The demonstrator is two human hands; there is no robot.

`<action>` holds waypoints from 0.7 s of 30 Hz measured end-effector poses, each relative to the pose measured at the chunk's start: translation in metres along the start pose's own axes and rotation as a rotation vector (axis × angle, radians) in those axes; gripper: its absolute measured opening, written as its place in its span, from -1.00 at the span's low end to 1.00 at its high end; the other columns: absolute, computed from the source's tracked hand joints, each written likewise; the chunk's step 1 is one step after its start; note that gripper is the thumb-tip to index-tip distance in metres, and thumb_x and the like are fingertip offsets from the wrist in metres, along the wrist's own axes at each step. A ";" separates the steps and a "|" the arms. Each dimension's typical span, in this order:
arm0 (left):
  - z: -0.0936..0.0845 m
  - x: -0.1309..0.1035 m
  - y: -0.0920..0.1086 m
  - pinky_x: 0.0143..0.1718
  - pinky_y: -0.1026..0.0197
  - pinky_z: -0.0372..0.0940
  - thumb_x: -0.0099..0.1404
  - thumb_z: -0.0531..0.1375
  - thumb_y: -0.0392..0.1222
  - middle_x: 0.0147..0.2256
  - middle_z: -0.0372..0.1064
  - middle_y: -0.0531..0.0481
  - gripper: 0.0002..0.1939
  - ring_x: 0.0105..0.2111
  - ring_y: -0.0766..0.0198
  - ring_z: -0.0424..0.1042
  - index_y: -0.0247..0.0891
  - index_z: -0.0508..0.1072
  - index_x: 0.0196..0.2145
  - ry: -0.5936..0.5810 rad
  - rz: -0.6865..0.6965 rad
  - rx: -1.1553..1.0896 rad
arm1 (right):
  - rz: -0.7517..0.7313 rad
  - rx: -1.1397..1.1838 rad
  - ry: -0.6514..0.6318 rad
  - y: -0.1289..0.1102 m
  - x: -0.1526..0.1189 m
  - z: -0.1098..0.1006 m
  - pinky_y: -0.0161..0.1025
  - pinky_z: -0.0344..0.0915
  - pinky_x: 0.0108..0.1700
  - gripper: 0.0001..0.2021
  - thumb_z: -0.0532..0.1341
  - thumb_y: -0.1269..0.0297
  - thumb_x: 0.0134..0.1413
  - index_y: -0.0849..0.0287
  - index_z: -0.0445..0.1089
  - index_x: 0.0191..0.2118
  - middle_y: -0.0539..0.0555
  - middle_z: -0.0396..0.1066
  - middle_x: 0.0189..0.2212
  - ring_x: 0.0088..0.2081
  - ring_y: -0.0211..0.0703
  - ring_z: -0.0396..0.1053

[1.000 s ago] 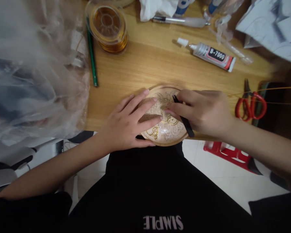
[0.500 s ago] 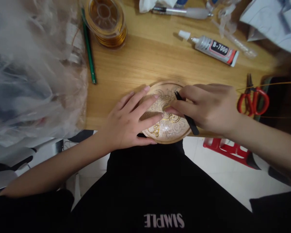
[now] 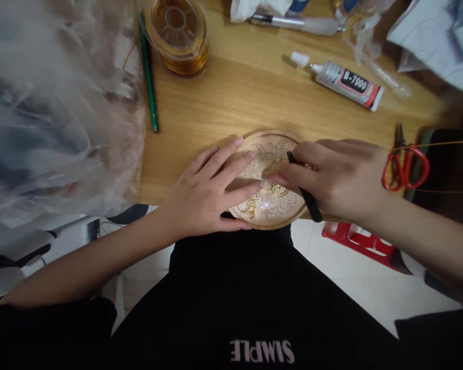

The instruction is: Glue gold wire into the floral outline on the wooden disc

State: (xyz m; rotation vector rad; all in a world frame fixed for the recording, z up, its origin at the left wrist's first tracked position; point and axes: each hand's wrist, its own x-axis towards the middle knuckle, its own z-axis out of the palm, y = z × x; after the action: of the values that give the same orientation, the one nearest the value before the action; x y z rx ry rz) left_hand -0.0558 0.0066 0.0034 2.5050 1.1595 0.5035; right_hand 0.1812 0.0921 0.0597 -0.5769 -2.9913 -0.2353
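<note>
A round wooden plate (image 3: 268, 224) lies at the table's near edge, with a flower pattern drawn in thin lines on its face. Gold wire (image 3: 251, 206) follows some of those lines at the lower left and the middle. My left hand (image 3: 212, 187) rests with fingers spread over the plate's left side. In my right hand (image 3: 327, 172) is a pair of black tweezers (image 3: 312, 205), slanting across the palm, while the thumb and finger reach down to the plate's middle. What those fingertips touch is too small to make out.
Red-handled pliers (image 3: 406, 167) lie right of my right hand, near a dark object. Farther back are a B-7000 glue tube (image 3: 349, 85), a pen (image 3: 297, 23), a spool of gold wire (image 3: 177, 38) and a green pencil (image 3: 149, 77). Clear plastic bags (image 3: 61, 113) cover the left.
The view has shifted slightly, so the table items appear farther right. My right hand and its tweezers sit a little farther right; my left hand stays spread on the plate.
</note>
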 end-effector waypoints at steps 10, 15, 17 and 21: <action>0.001 0.000 0.000 0.26 -0.21 0.11 0.19 0.30 0.27 0.27 0.20 -0.25 -0.37 0.33 -0.25 0.08 -0.15 0.44 0.09 0.041 0.026 0.038 | 0.039 0.006 0.041 -0.006 0.004 -0.003 -0.31 -0.10 -0.52 -0.72 0.11 0.38 0.25 0.14 0.44 -0.47 -0.02 0.35 -0.55 -0.53 -0.28 0.12; 0.004 0.000 0.000 0.27 -0.19 0.10 0.21 0.27 0.30 0.26 0.21 -0.25 -0.37 0.34 -0.23 0.08 -0.13 0.44 0.09 0.060 0.034 0.049 | 0.062 0.066 0.081 -0.006 -0.001 0.001 -0.32 -0.03 -0.50 -0.85 0.19 0.35 0.23 0.11 0.53 -0.21 -0.01 0.51 -0.36 -0.46 -0.30 0.26; 0.005 -0.001 -0.001 0.27 -0.19 0.09 0.21 0.26 0.32 0.26 0.21 -0.24 -0.36 0.34 -0.22 0.06 -0.12 0.43 0.09 0.064 0.035 0.050 | 0.044 0.090 0.112 -0.005 -0.001 0.001 -0.33 -0.03 -0.50 -0.79 0.14 0.42 0.24 0.08 0.53 -0.23 -0.02 0.52 -0.35 -0.45 -0.30 0.28; 0.006 -0.001 -0.001 0.27 -0.18 0.08 0.21 0.26 0.32 0.27 0.20 -0.22 -0.36 0.34 -0.21 0.06 -0.12 0.42 0.10 0.080 0.037 0.048 | 0.044 0.096 0.079 -0.006 -0.001 0.001 -0.32 -0.05 -0.50 -0.73 0.10 0.46 0.24 0.06 0.54 -0.27 -0.03 0.50 -0.38 -0.46 -0.32 0.26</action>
State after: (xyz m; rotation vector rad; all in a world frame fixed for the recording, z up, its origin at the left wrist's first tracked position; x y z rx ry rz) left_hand -0.0548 0.0053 -0.0029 2.5731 1.1693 0.5973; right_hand 0.1798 0.0869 0.0578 -0.6076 -2.8912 -0.1075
